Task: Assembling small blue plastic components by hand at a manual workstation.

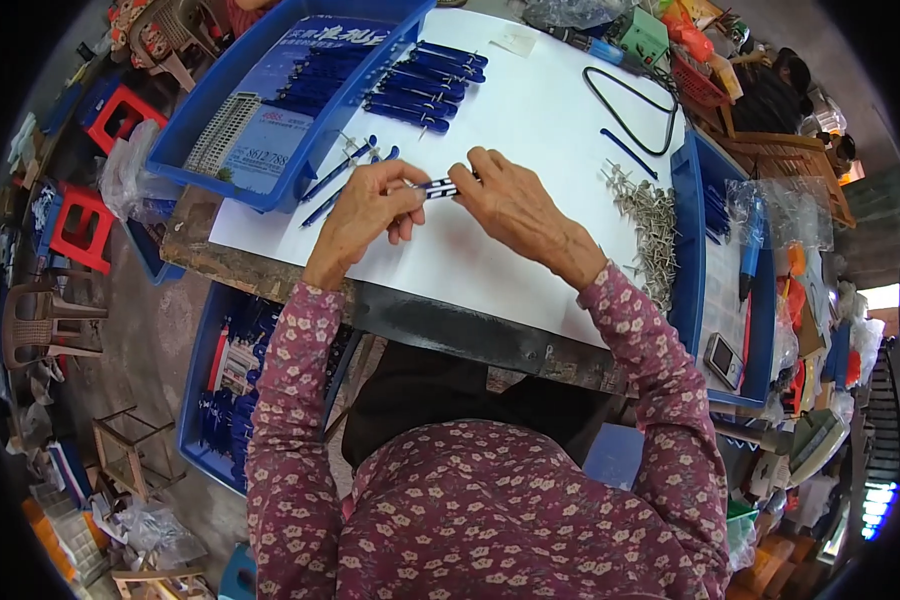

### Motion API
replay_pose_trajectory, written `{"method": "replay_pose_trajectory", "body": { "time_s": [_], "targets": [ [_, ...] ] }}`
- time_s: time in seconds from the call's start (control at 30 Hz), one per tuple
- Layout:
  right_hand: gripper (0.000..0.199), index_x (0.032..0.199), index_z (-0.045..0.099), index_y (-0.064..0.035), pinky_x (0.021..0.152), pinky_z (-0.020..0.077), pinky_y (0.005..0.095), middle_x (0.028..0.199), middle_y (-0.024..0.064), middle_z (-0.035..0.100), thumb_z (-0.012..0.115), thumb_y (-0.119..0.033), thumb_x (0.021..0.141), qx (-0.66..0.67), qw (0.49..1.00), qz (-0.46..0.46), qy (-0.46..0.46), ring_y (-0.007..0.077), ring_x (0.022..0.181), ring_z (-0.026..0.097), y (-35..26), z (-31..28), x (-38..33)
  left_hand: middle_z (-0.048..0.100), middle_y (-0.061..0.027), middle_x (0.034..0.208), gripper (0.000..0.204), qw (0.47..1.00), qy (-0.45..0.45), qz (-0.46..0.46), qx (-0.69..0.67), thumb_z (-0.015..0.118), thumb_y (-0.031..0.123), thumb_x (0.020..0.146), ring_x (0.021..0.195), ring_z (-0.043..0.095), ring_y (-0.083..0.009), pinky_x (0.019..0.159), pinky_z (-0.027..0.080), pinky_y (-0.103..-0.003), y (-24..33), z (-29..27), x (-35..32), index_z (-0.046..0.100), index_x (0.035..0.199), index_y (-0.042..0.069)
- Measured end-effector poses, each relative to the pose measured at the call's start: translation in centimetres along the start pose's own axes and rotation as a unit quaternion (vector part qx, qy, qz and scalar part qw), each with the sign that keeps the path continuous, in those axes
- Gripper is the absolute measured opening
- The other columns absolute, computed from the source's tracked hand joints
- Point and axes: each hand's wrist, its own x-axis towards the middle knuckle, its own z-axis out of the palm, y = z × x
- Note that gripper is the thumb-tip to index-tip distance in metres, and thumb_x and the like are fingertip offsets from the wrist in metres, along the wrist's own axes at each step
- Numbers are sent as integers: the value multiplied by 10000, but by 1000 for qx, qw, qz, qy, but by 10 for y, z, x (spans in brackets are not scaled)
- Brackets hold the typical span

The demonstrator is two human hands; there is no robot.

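Note:
Over the white sheet (490, 260), my left hand (365, 215) and my right hand (515, 210) are close together, both closed on a slim dark-blue part with pale slots (438, 188). Thumb and fingers of the left pinch one end; those of the right grip the other, and fingers cover much of it. Just left of my left hand lie a few loose blue strips (322, 206). Beyond the hands are several blue strips with metal pieces (425, 85) in a stack. A heap of small metal pins (650, 225) lies to the right, below a single blue strip (628, 153).
At the far left stands a blue tray (292, 188) holding more blue strips. Another blue tray (690, 300) on the right contains an electric screwdriver (751, 245) and a small device (722, 360). A black cord (615, 125) loops at the back. Below left sits a filled crate (196, 420).

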Motion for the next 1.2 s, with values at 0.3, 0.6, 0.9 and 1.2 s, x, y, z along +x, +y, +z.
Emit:
{"method": "replay_pose_trajectory", "body": {
  "time_s": [0.3,0.6,0.9,1.2],
  "targets": [
    [228,926,561,-52,612,461,365,847,111,513,659,-172,759,-1,994,105,39,269,720,577,34,25,34,533,-131,946,550,944,283,157,-64,581,116,827,673,580,-136,472,467,-203,-34,28,12,276,1265,-16],
    [243,906,597,-39,631,477,411,885,169,589,660,-212,748,-87,979,179,-33,312,752,617,63,47,99,509,-208,1007,509,915,301,186,194,512,-36,793,725,597,-305,670,458,-408,-54,55,17,308,1256,17],
    [144,823,613,-44,636,490,422,820,182,614,607,-143,720,-71,981,160,-85,337,761,623,65,52,128,528,-245,996,402,898,273,211,273,481,-24,799,837,558,-424,700,459,-462,-57,57,18,371,1185,4],
    [132,823,617,-69,624,496,411,817,157,647,578,-120,708,-80,982,143,-92,334,759,635,69,58,137,538,-232,1004,312,889,276,214,298,474,-31,801,818,565,-422,693,471,-444,-55,55,17,415,1106,0]
  ]
}}
